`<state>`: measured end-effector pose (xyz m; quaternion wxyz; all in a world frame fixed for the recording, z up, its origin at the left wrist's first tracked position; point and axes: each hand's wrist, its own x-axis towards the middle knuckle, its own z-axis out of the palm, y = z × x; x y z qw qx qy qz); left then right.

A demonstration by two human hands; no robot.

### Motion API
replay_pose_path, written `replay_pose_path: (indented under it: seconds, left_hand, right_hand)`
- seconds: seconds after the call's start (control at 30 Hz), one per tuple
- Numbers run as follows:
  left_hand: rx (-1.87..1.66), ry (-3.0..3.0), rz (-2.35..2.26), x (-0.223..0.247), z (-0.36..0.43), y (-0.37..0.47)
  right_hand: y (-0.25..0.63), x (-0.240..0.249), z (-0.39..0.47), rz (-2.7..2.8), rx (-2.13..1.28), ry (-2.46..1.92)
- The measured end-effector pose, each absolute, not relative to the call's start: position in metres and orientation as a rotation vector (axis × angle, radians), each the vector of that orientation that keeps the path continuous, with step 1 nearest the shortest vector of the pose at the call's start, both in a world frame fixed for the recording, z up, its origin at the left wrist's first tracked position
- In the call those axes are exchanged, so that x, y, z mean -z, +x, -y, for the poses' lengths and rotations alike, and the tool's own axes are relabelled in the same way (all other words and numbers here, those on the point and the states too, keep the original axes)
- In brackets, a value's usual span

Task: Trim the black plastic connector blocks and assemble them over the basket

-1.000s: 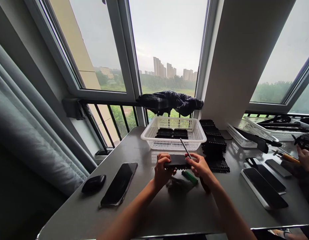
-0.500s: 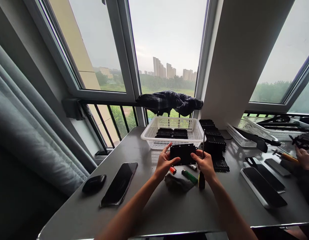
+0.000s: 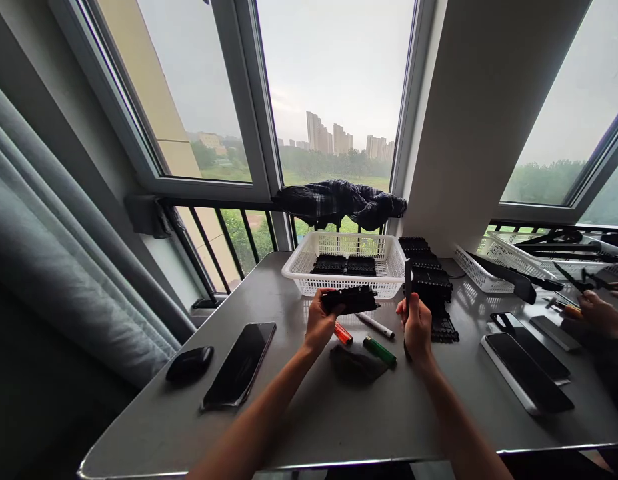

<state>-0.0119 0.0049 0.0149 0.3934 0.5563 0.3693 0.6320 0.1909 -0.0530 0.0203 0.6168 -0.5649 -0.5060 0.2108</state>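
Observation:
My left hand (image 3: pixel 319 327) is closed on one end of a flat black plastic part (image 3: pixel 351 300), held tilted above the table with its toothed edge showing. To the right, my right hand (image 3: pixel 417 328) wraps around a screwdriver (image 3: pixel 408 277), whose shaft points up; its handle is mostly hidden in the fist. The right hand is apart from the plastic part. Below and between the hands lie an orange-red lighter (image 3: pixel 343 333), a green lighter (image 3: pixel 379 351), a white pen-like stick (image 3: pixel 376 325) and a dark crumpled cloth-like piece (image 3: pixel 356 365).
A white basket (image 3: pixel 295 272) holding black plastic parts stands behind my hands. Stacked black parts (image 3: pixel 431 280) lie at its right. A phone (image 3: pixel 239 367) and mouse (image 3: pixel 189 365) are at left, more phones (image 3: pixel 529 373) at right. Another person's hand (image 3: pixel 601 313) works at far right.
My right hand has let go of the black part and closed around the screwdriver. The left hand has tipped the part nearly edge-on and moved it slightly left.

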Motion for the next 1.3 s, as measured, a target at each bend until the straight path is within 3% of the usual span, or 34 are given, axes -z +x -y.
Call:
replay_pose_path:
  seconds: [0.27, 0.57, 1.3]
  left_hand:
    - [-1.607, 1.489, -0.987, -0.015, -0.006, -0.018]
    - [-1.558, 1.82, -0.969, -0.019, 0.001, -0.021]
    - [-1.564, 1.941, -0.958, -0.017, -0.004, -0.024]
  right_hand:
    - [0.186, -0.031, 0.055, 1.125, -0.89, -1.217]
    - [0.191, -0.043, 0.071, 1.695, 0.075, -1.72]
    - [0.202, -0.032, 0.061, 1.701, 0.128, -1.822]
